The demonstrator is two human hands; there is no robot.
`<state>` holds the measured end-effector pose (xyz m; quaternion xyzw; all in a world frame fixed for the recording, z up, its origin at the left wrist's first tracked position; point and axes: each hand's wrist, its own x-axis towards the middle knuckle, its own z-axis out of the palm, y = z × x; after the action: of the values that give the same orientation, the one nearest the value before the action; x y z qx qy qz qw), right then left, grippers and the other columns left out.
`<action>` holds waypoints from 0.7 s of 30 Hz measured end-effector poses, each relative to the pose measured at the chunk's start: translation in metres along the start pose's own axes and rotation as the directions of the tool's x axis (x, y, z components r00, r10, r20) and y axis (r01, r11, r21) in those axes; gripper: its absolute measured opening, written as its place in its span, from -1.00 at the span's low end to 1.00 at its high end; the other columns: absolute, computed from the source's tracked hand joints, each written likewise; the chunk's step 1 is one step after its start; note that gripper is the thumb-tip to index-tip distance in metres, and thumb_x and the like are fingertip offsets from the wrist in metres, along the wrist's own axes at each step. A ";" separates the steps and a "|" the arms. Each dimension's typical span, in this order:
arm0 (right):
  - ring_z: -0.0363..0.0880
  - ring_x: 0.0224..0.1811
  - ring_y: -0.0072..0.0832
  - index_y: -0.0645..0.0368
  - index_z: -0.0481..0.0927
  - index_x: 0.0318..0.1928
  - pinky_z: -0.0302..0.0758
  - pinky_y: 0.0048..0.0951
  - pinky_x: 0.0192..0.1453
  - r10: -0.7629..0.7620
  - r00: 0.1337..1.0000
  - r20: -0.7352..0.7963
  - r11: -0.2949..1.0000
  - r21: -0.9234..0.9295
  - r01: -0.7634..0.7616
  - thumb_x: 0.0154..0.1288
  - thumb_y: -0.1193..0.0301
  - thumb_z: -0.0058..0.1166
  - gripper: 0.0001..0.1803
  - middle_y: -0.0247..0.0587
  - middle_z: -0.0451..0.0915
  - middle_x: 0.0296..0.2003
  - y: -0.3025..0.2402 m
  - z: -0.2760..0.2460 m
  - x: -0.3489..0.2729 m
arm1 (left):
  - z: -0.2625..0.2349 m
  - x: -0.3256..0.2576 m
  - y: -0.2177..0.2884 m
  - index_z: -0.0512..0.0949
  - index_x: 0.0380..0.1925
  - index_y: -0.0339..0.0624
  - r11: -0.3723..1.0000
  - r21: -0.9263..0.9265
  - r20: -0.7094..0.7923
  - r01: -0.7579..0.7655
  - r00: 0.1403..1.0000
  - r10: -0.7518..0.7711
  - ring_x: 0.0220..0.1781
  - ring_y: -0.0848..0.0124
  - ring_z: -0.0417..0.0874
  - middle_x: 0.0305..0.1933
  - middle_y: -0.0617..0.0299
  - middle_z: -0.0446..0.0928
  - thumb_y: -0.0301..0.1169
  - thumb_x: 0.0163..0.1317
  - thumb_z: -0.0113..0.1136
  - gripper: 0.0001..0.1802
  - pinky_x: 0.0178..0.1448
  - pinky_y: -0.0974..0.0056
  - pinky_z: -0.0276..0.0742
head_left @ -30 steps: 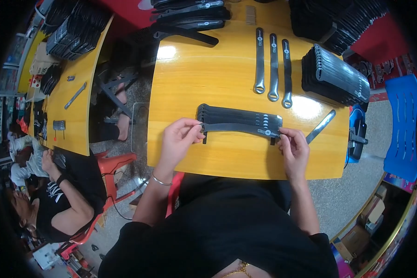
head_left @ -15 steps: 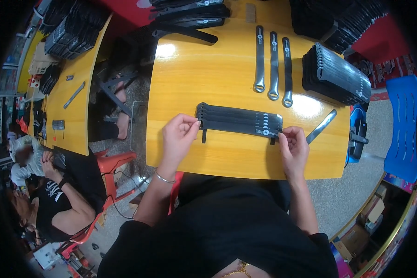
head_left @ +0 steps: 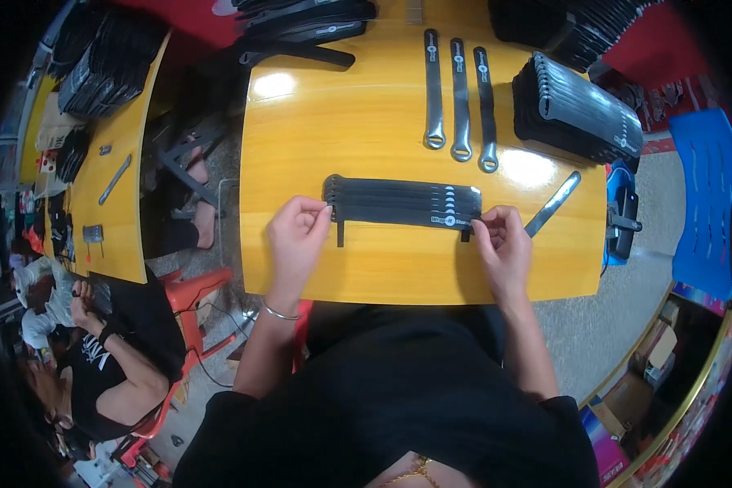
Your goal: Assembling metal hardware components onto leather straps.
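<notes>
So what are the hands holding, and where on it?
A bundle of black straps on the table: left hand pinches its left end, right hand its right end.

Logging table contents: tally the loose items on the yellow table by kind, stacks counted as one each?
Single black straps laid side by side: 3
Fanned strap bundle, pinched by left hand and right hand: 1
Big strap stack: 1
Strap pile at far edge: 1
Flat metal bar: 1
Total: 7

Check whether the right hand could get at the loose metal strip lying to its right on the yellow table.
Probably yes. The metal strip lies bare on the yellow table just beside the right hand, nothing between them; that hand now pinches the bundle of black straps.
</notes>
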<state>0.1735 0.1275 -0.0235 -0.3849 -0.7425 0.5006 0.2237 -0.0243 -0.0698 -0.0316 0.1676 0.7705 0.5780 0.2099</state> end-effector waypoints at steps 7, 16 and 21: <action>0.49 -0.51 -0.70 0.25 0.43 -0.30 0.44 -0.66 -0.45 -0.032 0.999 -0.020 0.999 -0.028 0.032 0.18 0.60 0.18 -0.83 -0.34 0.51 -0.49 0.000 0.002 0.000 | -0.001 0.000 -0.002 0.48 -0.37 -0.28 1.000 0.009 0.021 -0.014 1.000 0.013 -0.57 0.70 0.46 -0.56 0.40 0.46 -0.59 0.20 0.21 -0.92 -0.50 0.59 0.35; 0.51 -0.53 -0.64 0.25 0.43 -0.29 0.45 -0.62 -0.46 -0.044 0.998 -0.039 0.992 -0.116 0.039 0.16 0.59 0.20 -0.81 -0.29 0.51 -0.51 -0.004 0.004 0.002 | -0.001 0.000 -0.001 0.50 -0.37 -0.37 1.000 -0.010 0.019 -0.022 1.000 0.023 -0.54 0.69 0.47 -0.51 0.32 0.50 -0.66 0.19 0.16 -0.96 -0.52 0.58 0.30; 0.50 -0.53 -0.64 0.25 0.42 -0.27 0.45 -0.62 -0.46 -0.041 0.997 -0.059 0.990 -0.134 0.033 0.17 0.59 0.19 -0.81 -0.31 0.50 -0.50 -0.007 0.006 0.002 | -0.001 -0.001 0.003 0.50 -0.38 -0.36 1.000 -0.017 0.001 -0.004 1.000 0.004 -0.55 0.69 0.47 -0.52 0.33 0.50 -0.65 0.19 0.17 -0.96 -0.52 0.59 0.29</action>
<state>0.1658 0.1241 -0.0199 -0.4003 -0.7740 0.4335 0.2296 -0.0237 -0.0704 -0.0287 0.1676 0.7651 0.5851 0.2104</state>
